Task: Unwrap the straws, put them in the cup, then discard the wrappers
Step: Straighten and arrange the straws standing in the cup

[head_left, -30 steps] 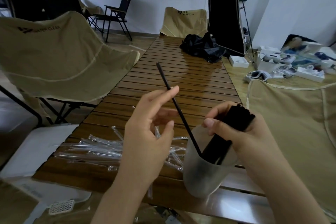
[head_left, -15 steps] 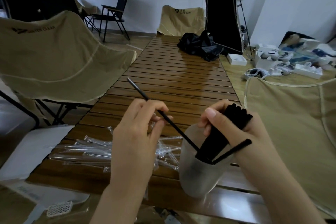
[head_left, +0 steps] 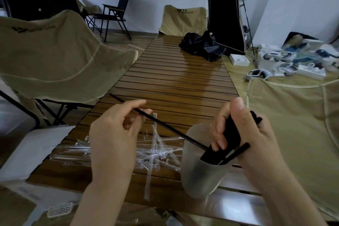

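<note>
From the head camera, the left hand (head_left: 113, 134) pinches a single black straw (head_left: 165, 124) between thumb and forefinger, its lower end inside the frosted cup (head_left: 200, 176). The right hand (head_left: 244, 130) curls round the straw bundle (head_left: 232, 134) standing there. The cup looks tilted near the slatted table's (head_left: 174, 82) edge; levering the straw could tip it onto the clear wrappers (head_left: 157, 150).
</note>
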Action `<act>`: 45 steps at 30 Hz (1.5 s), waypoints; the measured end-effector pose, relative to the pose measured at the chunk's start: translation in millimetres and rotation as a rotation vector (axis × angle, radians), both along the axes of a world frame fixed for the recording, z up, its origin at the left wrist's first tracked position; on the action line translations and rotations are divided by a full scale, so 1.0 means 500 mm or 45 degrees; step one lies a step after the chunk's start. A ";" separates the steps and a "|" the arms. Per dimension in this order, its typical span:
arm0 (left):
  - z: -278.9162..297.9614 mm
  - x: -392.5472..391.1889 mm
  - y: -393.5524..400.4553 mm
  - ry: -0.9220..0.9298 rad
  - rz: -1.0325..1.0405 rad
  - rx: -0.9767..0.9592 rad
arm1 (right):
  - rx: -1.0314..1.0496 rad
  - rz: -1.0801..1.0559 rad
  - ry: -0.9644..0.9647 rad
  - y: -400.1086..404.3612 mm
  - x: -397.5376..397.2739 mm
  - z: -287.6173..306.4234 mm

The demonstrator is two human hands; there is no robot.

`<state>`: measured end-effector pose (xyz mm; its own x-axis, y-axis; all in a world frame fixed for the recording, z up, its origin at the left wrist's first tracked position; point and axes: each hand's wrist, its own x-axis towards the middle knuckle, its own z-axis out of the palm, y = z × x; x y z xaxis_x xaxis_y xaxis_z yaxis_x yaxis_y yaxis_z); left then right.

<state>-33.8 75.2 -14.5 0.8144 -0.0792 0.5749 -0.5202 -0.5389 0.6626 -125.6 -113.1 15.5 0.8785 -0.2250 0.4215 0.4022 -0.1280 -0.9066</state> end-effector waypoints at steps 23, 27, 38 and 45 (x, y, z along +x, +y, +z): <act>0.036 -0.045 -0.064 0.018 -0.707 -0.442 | 0.051 0.214 -0.010 -0.015 0.009 -0.003; 0.039 -0.057 -0.076 0.079 -0.834 -0.313 | 0.067 0.255 -0.059 -0.022 0.007 -0.006; 0.017 -0.056 -0.078 0.167 -0.837 0.013 | 0.092 0.286 -0.082 -0.051 0.024 -0.021; 0.018 -0.054 -0.073 0.207 -0.871 0.070 | 0.101 0.296 -0.053 -0.065 0.035 -0.031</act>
<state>-60.8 38.8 -5.6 0.6468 -0.6294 0.4306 -0.6508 -0.1611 0.7420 -108.0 -145.7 -0.1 0.8928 -0.0528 0.4473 0.4495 0.0428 -0.8922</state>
